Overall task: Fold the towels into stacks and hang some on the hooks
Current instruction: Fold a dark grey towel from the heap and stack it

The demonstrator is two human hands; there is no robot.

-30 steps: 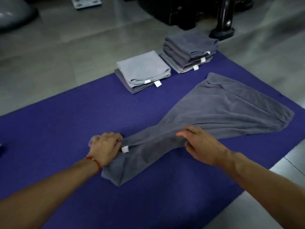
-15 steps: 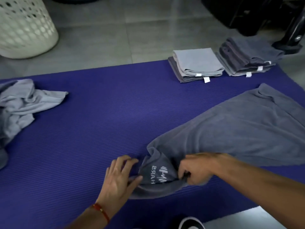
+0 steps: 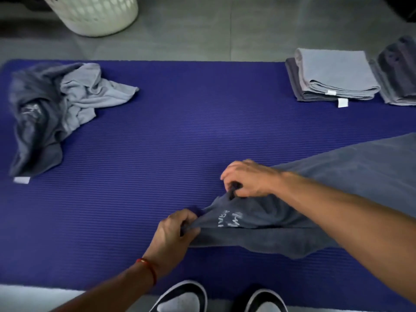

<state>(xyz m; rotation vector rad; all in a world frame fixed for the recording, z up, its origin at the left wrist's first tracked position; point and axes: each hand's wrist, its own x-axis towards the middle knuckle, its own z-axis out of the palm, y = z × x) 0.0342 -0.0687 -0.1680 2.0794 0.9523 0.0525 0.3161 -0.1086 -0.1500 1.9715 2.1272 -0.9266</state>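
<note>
Left hand [image 3: 173, 230] now pinches towel [image 3: 337, 176] corner; right hand [image 3: 248, 179] still grips edge.

Lying open: wide bare stretch of purple mat [image 3: 191, 131] mid-scene. Crowding the left end: crumpled towels [image 3: 56, 109]. Blocking the far right corner: folded stacks [image 3: 333, 75]. Standing beyond the mat's far edge: white basket [image 3: 96, 14].

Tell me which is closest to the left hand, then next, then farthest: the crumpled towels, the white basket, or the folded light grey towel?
From the left hand:
1. Crumpled towels, on the mat's far left.
2. Folded light grey towel, far right, atop its stack.
3. White basket, off the mat, top left.
</note>
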